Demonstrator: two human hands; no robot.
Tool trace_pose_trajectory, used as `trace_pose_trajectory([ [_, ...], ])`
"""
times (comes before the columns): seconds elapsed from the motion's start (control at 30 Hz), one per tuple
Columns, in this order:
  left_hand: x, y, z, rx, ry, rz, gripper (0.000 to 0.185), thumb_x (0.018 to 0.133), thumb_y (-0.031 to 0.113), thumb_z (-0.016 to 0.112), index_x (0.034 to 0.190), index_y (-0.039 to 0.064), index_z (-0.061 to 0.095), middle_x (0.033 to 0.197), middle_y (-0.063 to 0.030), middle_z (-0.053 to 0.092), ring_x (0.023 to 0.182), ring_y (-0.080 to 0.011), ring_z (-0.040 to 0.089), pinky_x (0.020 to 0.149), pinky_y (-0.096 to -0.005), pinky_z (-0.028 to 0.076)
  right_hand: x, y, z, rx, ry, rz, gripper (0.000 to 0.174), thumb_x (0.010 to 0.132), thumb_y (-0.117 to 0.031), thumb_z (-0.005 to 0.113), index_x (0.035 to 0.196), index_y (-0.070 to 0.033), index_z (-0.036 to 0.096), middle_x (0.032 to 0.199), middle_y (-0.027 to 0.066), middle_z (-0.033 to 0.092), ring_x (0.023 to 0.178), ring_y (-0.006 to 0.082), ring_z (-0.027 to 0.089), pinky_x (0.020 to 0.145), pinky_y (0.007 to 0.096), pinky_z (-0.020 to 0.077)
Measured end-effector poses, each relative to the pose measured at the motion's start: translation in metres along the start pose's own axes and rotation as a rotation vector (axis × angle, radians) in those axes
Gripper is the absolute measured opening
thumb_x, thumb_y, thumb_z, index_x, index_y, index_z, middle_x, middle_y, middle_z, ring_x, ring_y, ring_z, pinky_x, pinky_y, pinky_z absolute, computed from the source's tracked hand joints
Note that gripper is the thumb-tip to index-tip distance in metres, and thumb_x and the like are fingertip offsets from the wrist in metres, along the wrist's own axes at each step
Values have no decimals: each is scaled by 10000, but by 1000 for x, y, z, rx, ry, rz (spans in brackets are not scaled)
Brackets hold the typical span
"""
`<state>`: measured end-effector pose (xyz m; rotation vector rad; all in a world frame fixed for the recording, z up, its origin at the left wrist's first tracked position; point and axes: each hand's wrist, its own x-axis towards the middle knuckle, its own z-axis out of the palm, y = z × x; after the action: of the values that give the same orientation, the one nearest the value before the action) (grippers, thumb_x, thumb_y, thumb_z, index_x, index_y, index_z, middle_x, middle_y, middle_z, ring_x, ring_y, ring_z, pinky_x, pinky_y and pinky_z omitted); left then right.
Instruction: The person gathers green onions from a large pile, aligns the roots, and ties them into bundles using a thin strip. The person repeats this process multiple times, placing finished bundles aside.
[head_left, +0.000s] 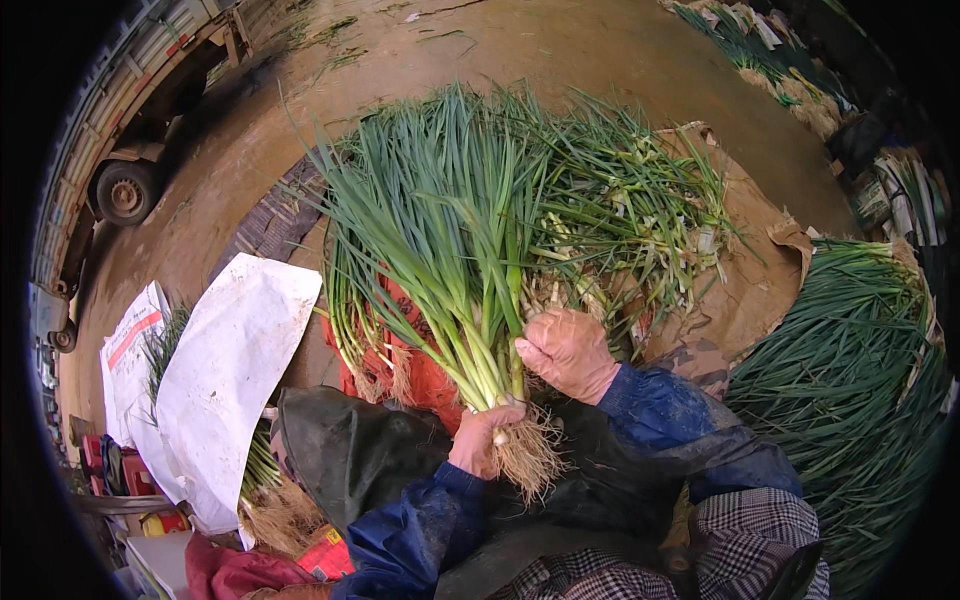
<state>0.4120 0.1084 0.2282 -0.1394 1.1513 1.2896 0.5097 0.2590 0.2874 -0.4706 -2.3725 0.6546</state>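
A bunch of green onions (469, 349) is held by its white stems, just above the tangled roots, in my left hand (484, 439). Its leaves point away from me over a thick pile of green onions (442, 165). Right of the bunch, close to its stems, my right hand (571, 354) is curled; whether it grips a stalk cannot be told. Thinner onions with roots (364, 337) lie left of the bunch on a red-orange sack (435, 386). Trimmed, tangled leaves and stalks (637, 202) are heaped beyond my right hand.
Brown sheeting (757, 247) lies under the heap. A large stack of green onions (840, 390) is at the right. White sheets (236, 360) cover rooted bunches (281, 510) at the left. A truck wheel (126, 193) shows at the upper left, more bunches (795, 90) at the upper right.
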Motion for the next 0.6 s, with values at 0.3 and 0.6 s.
trace_pose_trajectory([
  [0.3, -12, 13, 4, -36, 17, -139, 223, 805, 31, 608, 1023, -7, 582, 896, -102, 651, 778, -234, 663, 706, -375, 577, -65, -28, 15, 1395, 198, 845, 274, 976, -249, 474, 750, -92, 472, 588, -38, 390, 530, 62, 350, 512, 241, 329],
  [0.6, -10, 23, -9, -213, -105, -155, 273, 808, 53, 582, 1068, -33, 584, 895, -131, 667, 786, -264, 668, 737, -411, 573, -42, 30, 21, 856, 64, 995, 432, 878, -380, 679, 1007, 20, 579, 756, 44, 583, 681, 136, 555, 591, 270, 465],
])
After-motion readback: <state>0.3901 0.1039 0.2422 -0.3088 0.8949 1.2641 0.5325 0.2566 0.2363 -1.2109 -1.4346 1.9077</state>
